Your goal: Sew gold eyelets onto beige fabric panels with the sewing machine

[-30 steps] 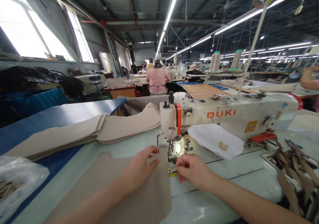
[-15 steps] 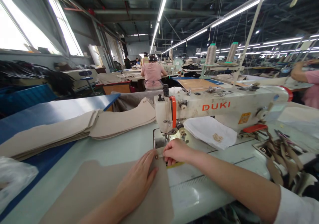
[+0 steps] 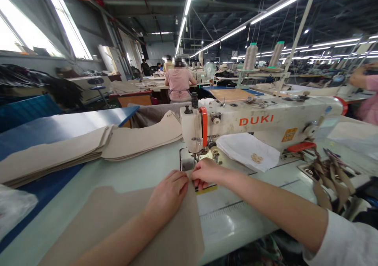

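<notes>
A beige fabric panel [image 3: 132, 209] lies flat on the sewing table, its upper right corner close to the presser foot of a DUKI sewing machine [image 3: 256, 120]. Over that corner, my left hand [image 3: 169, 193] bends its fingers and pinches the panel's edge. My right hand [image 3: 208, 173] is closed just in front of the needle area, thumb and fingertips together on a small beige strip [image 3: 189, 174] at the corner. Most of the strip is hidden by my fingers, and the two hands nearly touch.
Stacked beige panels [image 3: 141, 138] lie at the left. A white cloth [image 3: 249, 151] rests against the machine. Straps and tools fill a tray [image 3: 333, 175] at the right. Thread cones [image 3: 250, 57] stand behind. A co-worker in pink [image 3: 178, 82] sits ahead.
My left hand's fingers have curled from lying stretched out to a pinch at the corner, covering the strip's small ring. My right hand stays almost in place. The view has shifted slightly.
</notes>
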The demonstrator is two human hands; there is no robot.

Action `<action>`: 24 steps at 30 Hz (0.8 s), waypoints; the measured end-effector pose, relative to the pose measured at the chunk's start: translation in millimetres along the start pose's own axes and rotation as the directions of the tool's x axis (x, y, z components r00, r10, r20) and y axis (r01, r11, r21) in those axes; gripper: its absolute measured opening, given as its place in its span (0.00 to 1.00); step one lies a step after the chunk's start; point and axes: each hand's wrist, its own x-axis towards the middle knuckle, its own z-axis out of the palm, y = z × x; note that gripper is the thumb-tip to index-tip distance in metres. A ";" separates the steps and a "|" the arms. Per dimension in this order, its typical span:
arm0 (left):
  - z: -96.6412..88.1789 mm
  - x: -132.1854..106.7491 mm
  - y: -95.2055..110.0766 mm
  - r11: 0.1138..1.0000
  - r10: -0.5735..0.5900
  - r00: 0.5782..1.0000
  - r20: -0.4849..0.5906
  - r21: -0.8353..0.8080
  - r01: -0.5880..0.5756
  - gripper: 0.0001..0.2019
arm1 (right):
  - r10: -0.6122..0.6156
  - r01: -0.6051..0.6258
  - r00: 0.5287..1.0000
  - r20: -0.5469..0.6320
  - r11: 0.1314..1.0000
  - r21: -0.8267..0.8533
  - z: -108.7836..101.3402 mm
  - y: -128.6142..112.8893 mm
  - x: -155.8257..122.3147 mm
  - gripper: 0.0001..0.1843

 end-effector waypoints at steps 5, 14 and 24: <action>5.2 2.4 0.3 1.000 -0.012 1.000 0.021 -0.005 0.012 0.12 | -0.034 0.034 0.999 -0.004 0.994 -0.102 -0.7 1.0 3.9 0.12; 6.1 3.8 -4.3 0.997 -0.049 0.998 0.038 -0.051 0.051 0.09 | -0.400 0.277 0.907 -0.132 0.803 -0.528 -7.6 20.4 -35.3 0.06; 9.3 2.5 -5.4 0.993 -0.047 0.999 -0.021 -0.113 0.044 0.09 | -0.759 0.512 0.555 0.340 -0.011 -0.859 -4.9 47.0 -58.6 0.07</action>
